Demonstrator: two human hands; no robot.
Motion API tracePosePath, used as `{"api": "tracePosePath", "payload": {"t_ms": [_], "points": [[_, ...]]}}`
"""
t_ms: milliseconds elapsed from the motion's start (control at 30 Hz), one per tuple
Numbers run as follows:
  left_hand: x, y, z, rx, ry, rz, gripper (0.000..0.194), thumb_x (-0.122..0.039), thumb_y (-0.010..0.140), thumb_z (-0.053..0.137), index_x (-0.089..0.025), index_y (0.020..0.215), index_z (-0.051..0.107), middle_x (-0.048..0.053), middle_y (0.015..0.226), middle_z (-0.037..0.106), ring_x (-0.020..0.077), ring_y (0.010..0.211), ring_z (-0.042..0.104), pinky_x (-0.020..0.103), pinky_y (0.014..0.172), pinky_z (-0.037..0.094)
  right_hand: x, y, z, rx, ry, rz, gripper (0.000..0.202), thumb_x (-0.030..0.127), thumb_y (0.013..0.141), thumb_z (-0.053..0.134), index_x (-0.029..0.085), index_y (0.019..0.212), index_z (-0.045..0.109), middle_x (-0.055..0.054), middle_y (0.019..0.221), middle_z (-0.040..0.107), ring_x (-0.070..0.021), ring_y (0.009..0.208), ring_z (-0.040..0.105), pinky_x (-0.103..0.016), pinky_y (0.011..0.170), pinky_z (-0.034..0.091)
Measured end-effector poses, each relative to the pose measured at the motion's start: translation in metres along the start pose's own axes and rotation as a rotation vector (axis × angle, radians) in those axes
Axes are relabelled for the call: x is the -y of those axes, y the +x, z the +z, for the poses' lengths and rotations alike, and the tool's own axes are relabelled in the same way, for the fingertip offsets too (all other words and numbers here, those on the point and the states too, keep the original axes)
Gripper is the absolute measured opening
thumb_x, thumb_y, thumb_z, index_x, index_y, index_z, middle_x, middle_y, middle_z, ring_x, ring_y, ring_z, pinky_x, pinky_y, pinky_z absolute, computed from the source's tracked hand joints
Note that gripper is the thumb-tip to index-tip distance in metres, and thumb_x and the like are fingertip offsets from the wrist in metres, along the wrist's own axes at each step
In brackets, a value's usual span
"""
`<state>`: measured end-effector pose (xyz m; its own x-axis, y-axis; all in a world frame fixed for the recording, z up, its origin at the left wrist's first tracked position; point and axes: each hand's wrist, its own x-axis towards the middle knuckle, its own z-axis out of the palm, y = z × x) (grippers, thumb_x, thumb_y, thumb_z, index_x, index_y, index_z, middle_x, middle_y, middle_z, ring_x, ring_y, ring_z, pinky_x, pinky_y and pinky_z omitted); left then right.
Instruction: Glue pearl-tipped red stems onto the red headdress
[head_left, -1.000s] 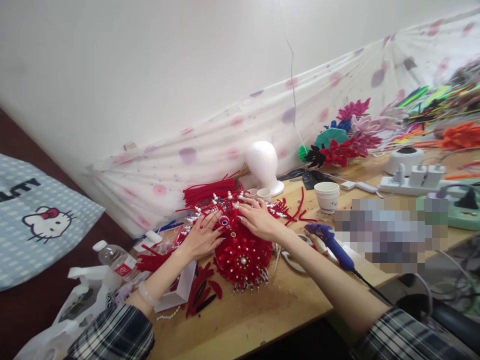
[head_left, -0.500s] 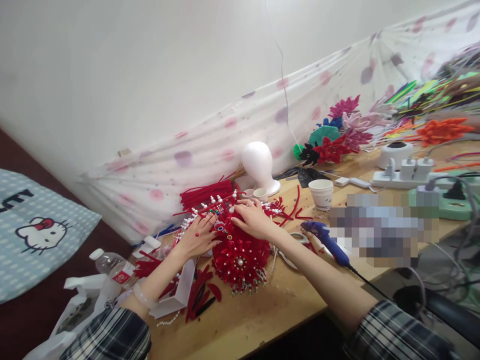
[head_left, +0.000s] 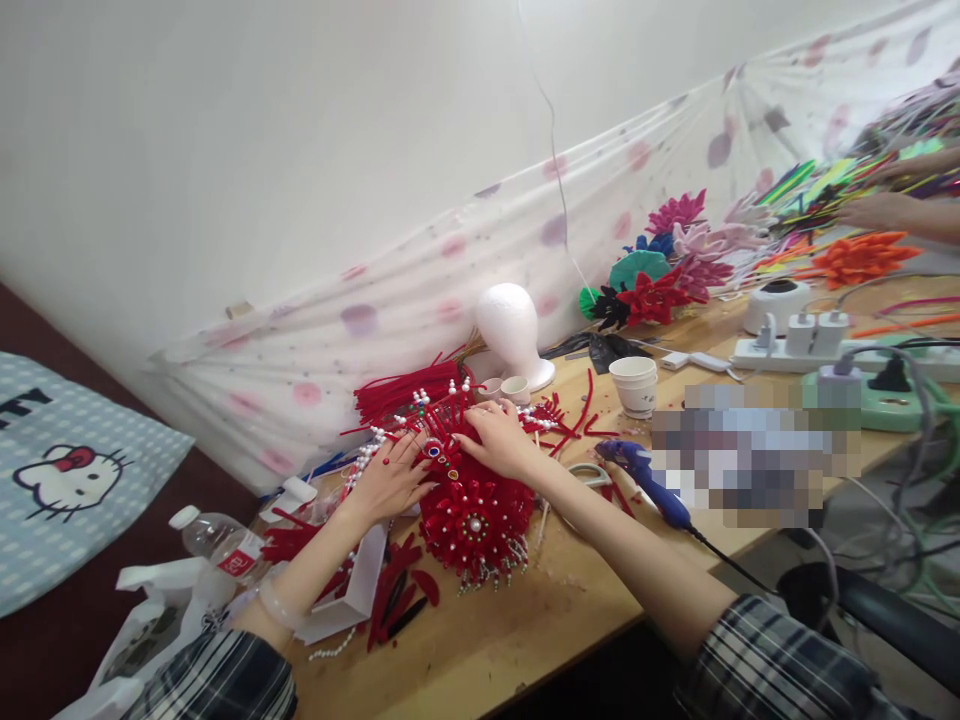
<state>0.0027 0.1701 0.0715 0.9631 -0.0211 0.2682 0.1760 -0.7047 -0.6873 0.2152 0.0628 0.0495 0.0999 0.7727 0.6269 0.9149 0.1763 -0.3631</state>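
A red beaded headdress (head_left: 475, 522) lies on the wooden table, with a large red flower, pearls and hanging bead strings at its near end. My left hand (head_left: 394, 478), wearing a red ring, rests along its left side with fingers stretched and spread beside the white beads. At its upper right, my right hand (head_left: 499, 438) has its fingers bent over the red strips and its thumb apart below. Those fingertips are partly hidden among the strips. Coloured gems (head_left: 442, 458) show between my two hands.
A white foam head (head_left: 510, 330) and paper cup (head_left: 634, 388) stand behind. Right are a blue glue gun (head_left: 649, 480), scissors (head_left: 589, 476) and power strips (head_left: 825, 355). Red scraps (head_left: 401, 590), a white box (head_left: 352, 590) and a bottle (head_left: 217, 540) lie left. Another person's hand (head_left: 885, 210) is far right.
The view has shifted slightly. My right hand's fingers have moved a little over the red strips, while my left hand stays on the headdress's left side. More of the other person's arm shows.
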Motion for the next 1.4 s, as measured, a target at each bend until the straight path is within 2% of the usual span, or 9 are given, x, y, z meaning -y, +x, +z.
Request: {"api": "tracePosePath", "payload": {"t_ms": [100,200,333,500,700,800,1100,1300,1400], "points": [[-0.001,-0.002,0.002,-0.012,0.025,-0.001,0.028,-0.038,0.091,0.051,-0.019,0.106,0.067,0.016,0.129,0.058,0.0304,0.117,0.053,0.044,0.094,0.043,0.0,-0.001,0.003,-0.018,-0.001,0.01,0.026,0.038,0.094,0.05,0.016,0.091,0.063,-0.013,0.1,0.07,-0.0289,0.109,0.055,-0.051,0.102,0.029],[-0.004,-0.002,0.002,-0.035,-0.003,-0.028,0.026,-0.035,0.09,0.051,-0.018,0.102,0.067,0.018,0.132,0.056,0.0316,0.12,0.05,0.047,0.098,0.042,0.0,-0.002,0.006,-0.065,0.008,0.031,0.03,0.036,0.093,0.051,0.014,0.111,0.06,-0.015,0.113,0.067,-0.0291,0.115,0.053,-0.05,0.104,0.029],[-0.011,-0.002,0.004,-0.063,-0.089,-0.101,0.024,-0.034,0.09,0.051,-0.019,0.101,0.066,0.016,0.143,0.046,0.0316,0.131,0.04,0.054,0.109,0.03,0.0,-0.004,0.01,-0.143,0.01,0.067,0.068,0.035,0.09,0.054,0.006,0.146,0.028,-0.02,0.145,0.045,-0.0286,0.135,0.037,-0.047,0.112,0.024],[-0.015,-0.003,0.007,-0.042,-0.16,-0.157,0.024,-0.027,0.091,0.047,-0.02,0.105,0.064,0.014,0.148,0.04,0.0311,0.133,0.036,0.054,0.109,0.031,0.001,-0.006,0.013,-0.161,-0.025,0.071,0.076,0.031,0.091,0.05,0.009,0.153,0.011,-0.018,0.157,0.027,-0.0303,0.144,0.022,-0.057,0.114,0.013],[-0.015,-0.001,0.002,-0.015,-0.248,-0.214,0.025,-0.022,0.091,0.045,-0.02,0.107,0.064,0.009,0.155,0.026,0.0307,0.139,0.027,0.052,0.112,0.029,0.004,-0.005,0.01,-0.098,-0.14,-0.062,0.055,0.02,0.094,0.043,0.032,0.147,0.036,-0.011,0.16,0.018,-0.0373,0.146,0.014,-0.066,0.11,0.014],[-0.016,0.0,0.001,-0.016,-0.264,-0.232,0.027,-0.022,0.092,0.044,-0.022,0.111,0.063,0.007,0.157,0.025,0.0289,0.141,0.025,0.051,0.114,0.027,0.003,-0.006,0.008,-0.031,-0.199,-0.133,0.055,0.014,0.093,0.042,0.037,0.143,0.043,-0.01,0.161,0.016,-0.0393,0.146,0.011,-0.069,0.107,0.016],[-0.028,0.0,0.002,0.001,-0.247,-0.28,0.037,-0.025,0.094,0.043,-0.028,0.129,0.054,0.011,0.157,0.027,0.0283,0.145,0.02,0.061,0.113,0.019,-0.004,-0.016,0.009,0.041,-0.322,-0.274,0.059,0.016,0.095,0.031,0.029,0.152,0.023,-0.003,0.16,0.018,-0.0319,0.148,0.009,-0.07,0.109,0.007],[-0.031,-0.002,0.003,0.014,-0.263,-0.296,0.038,-0.025,0.094,0.042,-0.027,0.13,0.054,0.013,0.158,0.024,0.0309,0.144,0.021,0.065,0.109,0.023,-0.008,-0.022,0.018,-0.12,-0.386,-0.255,0.056,0.023,0.096,0.04,0.032,0.15,0.03,-0.011,0.161,0.018,-0.0328,0.147,0.011,-0.062,0.112,0.01],[-0.031,-0.003,0.004,0.004,-0.257,-0.295,0.036,-0.026,0.093,0.044,-0.027,0.128,0.055,0.012,0.158,0.025,0.03,0.145,0.02,0.064,0.111,0.02,-0.011,-0.027,0.023,-0.212,-0.355,-0.198,0.054,0.027,0.095,0.043,0.024,0.149,0.034,-0.016,0.157,0.025,-0.0319,0.145,0.017,-0.057,0.114,0.011]]}}
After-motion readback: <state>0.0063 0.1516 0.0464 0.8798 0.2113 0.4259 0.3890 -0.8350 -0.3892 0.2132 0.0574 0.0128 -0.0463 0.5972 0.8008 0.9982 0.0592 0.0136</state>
